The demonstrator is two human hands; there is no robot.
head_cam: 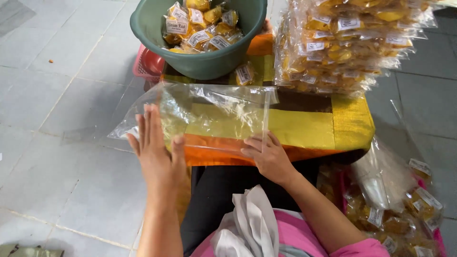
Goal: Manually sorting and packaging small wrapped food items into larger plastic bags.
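Nearest: lap in black trousers, pink top, white cloth [250,223]; at the right, a pink basket [428,223] of small wrapped yellow snacks; left hand [159,152] flat, fingers together and extended along the edge of a clear plastic bag [209,114]; right hand [269,157] with fingers pinching the bag's near edge; the bag lies open over an orange-and-yellow cloth [309,128]; beyond, a green basin [200,57] of packets and a stack of filled bags [342,43]; grey tiled floor [57,95] all round.
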